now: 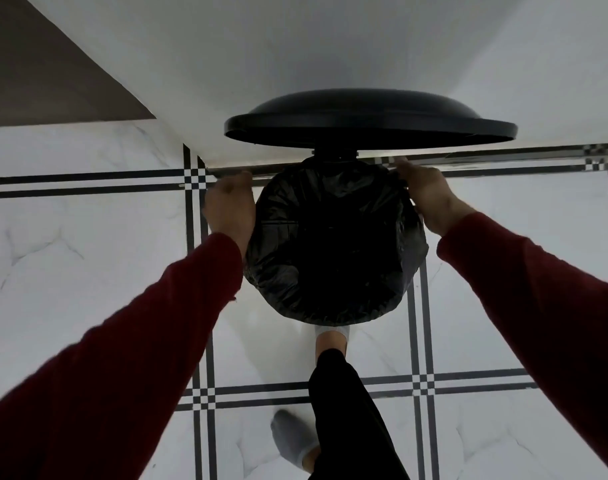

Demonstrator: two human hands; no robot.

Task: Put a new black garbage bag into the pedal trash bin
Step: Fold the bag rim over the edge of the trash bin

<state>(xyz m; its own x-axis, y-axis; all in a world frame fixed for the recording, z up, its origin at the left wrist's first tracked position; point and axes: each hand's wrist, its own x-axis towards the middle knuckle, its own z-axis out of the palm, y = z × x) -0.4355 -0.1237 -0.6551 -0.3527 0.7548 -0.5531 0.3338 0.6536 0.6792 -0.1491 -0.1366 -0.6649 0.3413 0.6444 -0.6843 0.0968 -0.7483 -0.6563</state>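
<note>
Both hands, left hand and right hand, grip the garbage bag at opposite far-side edges of the bin's rim, equally near.

I can read no writing, brand, number or sign anywhere here: none on the bin's lid, the black bag, the wall or the floor tiles.

The person wears 2 long dark-red knit sleeves, loose black trousers, a white low-cut sock and a grey sock; bare hands.
</note>
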